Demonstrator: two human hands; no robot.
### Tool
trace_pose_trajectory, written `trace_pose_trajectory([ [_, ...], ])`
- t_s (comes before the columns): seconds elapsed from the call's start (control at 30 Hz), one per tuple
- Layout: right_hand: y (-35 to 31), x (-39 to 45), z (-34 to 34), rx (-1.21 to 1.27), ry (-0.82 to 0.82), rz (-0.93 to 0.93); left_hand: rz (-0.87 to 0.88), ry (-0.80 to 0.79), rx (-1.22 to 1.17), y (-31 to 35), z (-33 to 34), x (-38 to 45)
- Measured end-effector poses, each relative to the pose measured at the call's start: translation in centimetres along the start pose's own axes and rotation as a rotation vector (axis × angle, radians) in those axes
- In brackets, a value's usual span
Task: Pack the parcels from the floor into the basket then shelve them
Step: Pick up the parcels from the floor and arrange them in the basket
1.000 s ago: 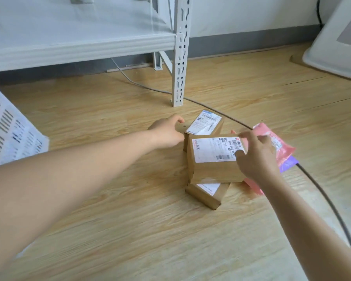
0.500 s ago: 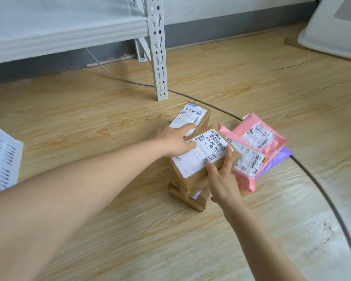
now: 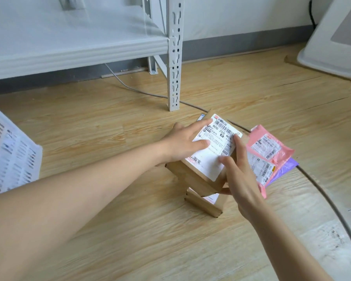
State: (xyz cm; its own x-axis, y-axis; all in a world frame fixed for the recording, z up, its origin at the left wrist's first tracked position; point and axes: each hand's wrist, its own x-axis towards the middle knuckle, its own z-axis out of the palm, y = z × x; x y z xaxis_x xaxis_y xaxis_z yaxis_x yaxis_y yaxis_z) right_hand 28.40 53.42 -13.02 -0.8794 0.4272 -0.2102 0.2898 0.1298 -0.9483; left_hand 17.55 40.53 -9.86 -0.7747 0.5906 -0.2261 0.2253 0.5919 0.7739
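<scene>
With the shelf [image 3: 77, 47] at 11 o'clock and basket [image 3: 10, 155] at 9 o'clock both unfilled, your left hand [image 3: 182, 142] lies flat-fingered and your right hand [image 3: 239, 175] clasps the top box [image 3: 207, 159], centre floor; smaller parcels [image 3: 270, 157] at 3 o'clock await.

1 head view, angled down, seemingly close above floor [image 3: 130, 230]

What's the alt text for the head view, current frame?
Both hands hold a labelled cardboard box above the wooden floor: left hand flat on its label, right hand gripping its near corner. Another box and pink mailers lie beside it.
</scene>
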Motion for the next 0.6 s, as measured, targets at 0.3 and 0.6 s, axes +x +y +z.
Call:
trace_pose_trajectory([
  [0.3, -9.6, -4.0, 8.3, -0.147, -0.174, -0.178, 0.028, 0.18, -0.032, -2.4, -11.9, -10.1],
  [0.6, -18.0, -10.2, 19.6, -0.169, -0.307, -0.24, 0.056, 0.301, -0.146, -6.8, -22.7, -20.9],
])
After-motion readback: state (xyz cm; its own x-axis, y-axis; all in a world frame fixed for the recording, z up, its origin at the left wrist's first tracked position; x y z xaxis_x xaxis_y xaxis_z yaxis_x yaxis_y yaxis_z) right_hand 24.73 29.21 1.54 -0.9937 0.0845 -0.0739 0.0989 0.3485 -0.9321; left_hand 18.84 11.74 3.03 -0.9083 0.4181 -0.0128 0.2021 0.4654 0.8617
